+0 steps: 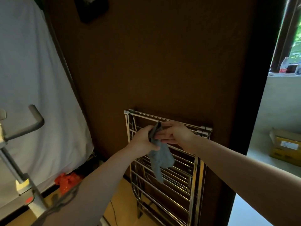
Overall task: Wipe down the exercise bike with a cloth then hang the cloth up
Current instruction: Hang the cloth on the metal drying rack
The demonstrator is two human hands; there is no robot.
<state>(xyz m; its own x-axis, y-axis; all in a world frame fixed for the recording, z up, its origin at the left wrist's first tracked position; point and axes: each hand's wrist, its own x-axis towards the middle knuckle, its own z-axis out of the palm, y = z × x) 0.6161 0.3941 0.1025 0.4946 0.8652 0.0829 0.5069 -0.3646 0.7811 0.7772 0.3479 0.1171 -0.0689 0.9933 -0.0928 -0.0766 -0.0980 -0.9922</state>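
1. Cloth point(158, 156): we see a small grey rag held up in front of the upper rails of a chrome drying rack point(192, 173), its top pinched between the two hands and its lower part hanging loose in a narrowing tail over the middle rails.
2. Our left hand point(143, 141) grips the cloth's upper section, fingers curled round the fabric with the thumb across the front, wrist bent slightly upward.
3. Our right hand point(175, 134) meets it from the opposite side, palm turned toward the left hand, fingers stretched nearly straight and touching the top edge of the cloth; whether the thumb actually pinches the fabric we cannot tell.
4. Both forearms reach forward and upward from the bottom of the view, converging at the rack; the left one carries a dark tattoo near the elbow.
5. The rack stands folded flat against a dark brown wall point(154, 62).
6. At far left stands the exercise bike point(19, 132), well apart from the hands, its handlebar and grey post in front of a white sheet point(32, 79).
7. A red object point(68, 181) lies on the floor below the sheet, and a yellow cardboard box point(285, 147) sits at far right.
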